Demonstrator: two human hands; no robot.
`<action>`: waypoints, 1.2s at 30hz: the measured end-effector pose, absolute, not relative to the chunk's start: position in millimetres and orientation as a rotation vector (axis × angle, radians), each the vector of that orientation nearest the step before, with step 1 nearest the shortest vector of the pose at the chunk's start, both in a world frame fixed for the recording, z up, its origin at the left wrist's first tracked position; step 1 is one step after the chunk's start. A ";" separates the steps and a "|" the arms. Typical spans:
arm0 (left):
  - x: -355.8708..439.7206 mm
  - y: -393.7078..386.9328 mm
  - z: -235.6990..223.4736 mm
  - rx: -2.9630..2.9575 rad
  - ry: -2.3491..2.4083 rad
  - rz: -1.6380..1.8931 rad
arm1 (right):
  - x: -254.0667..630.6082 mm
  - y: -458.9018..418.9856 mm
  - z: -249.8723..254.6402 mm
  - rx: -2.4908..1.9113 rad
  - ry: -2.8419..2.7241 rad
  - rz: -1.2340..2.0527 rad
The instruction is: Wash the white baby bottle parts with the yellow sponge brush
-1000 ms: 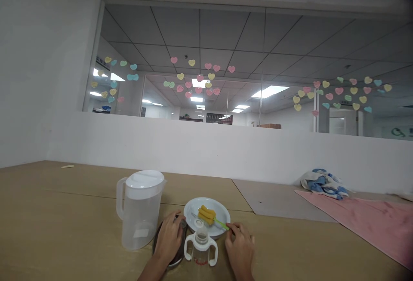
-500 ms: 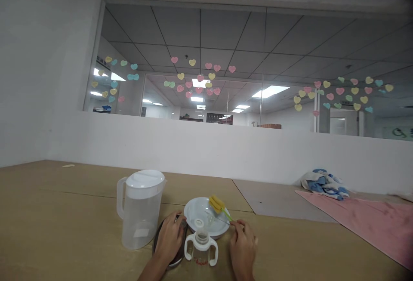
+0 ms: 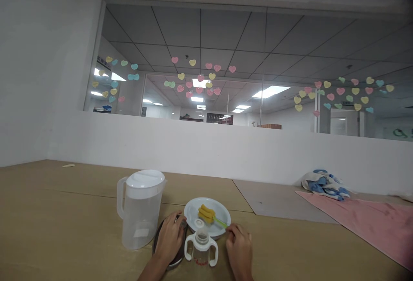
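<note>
A white-walled office room opens beyond a glass partition (image 3: 200,57) dotted with paper hearts (image 3: 340,91). Along the wooden table (image 3: 80,190), a pink mat (image 3: 364,225) lies to the right, with a crumpled blue-and-white cloth (image 3: 324,185) at its far end. Nearer the person stands a lidded plastic pitcher (image 3: 141,223), its handle turned to the left.

In front of the person, a white plate (image 3: 223,216) holds a sponge brush (image 3: 206,214), apparently laid there to keep its yellow head off the table. Its green handle points right, toward the right hand (image 3: 240,251). Those fingers (image 3: 230,228) are curled loosely together at the handle's end, but I cannot tell whether they grip it.

The left hand (image 3: 169,241) is clamped over the edge of a dark round lid (image 3: 158,246), which seems steadied against the table. Between the hands, within easy reach of both, stands a clear two-handled cup (image 3: 201,251), its top open.
</note>
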State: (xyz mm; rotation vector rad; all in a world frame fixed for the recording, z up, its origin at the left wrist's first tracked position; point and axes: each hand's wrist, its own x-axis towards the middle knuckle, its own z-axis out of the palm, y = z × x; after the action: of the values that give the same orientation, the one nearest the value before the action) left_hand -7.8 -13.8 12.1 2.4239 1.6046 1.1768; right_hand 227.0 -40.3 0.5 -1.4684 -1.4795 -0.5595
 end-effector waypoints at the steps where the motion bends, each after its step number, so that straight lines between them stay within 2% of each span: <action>1: -7.9 -14.2 12.2 2.423 1.605 1.175 | 226.4 -40.8 1.0 -1.459 -1.488 -0.549; 16: -9.9 -10.2 7.3 2.436 1.534 1.257 | 220.4 -44.2 4.3 -1.373 -1.449 -0.286; 25: 4.0 1.7 19.9 2.185 1.351 1.391 | 227.1 -41.7 4.8 -1.407 -1.128 -0.209; 36: 58.9 48.1 43.6 2.401 1.237 0.884 | 232.9 -32.7 -3.3 -1.383 -0.961 -0.228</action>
State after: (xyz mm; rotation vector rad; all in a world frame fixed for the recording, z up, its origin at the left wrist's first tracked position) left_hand 58.9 48.1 43.6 2.4013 1.2370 0.8843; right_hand 232.9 -32.7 -3.3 -1.3831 -0.9610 -0.2280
